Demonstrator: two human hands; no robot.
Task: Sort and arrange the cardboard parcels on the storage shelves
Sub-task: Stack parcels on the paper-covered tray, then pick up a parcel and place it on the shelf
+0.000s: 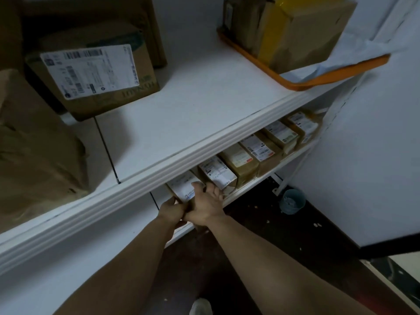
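Dim storeroom with white walls and a dark floor littered with small scraps. White upper shelf across the middle, mostly bare, its thick front lip hiding the rear of the lower shelf beneath. At far left, a big crumpled brown parcel; behind it, a labelled carton with its white shipping label facing up and forward. At upper right, an orange tray carrying several brown and yellow-taped boxes. Down on the lower shelf, a row of small parcels set side by side, label faces up, long axes running back under the upper shelf, the row stretching away to the right. At the near left end of that row, the end parcel, same orientation, white label up, touching its neighbour. Left hand curled around its near left corner; right hand laid over its near right edge, fingers spread forward onto the label, both gripping it. Small grey bucket on the floor beside the shelf's right leg.
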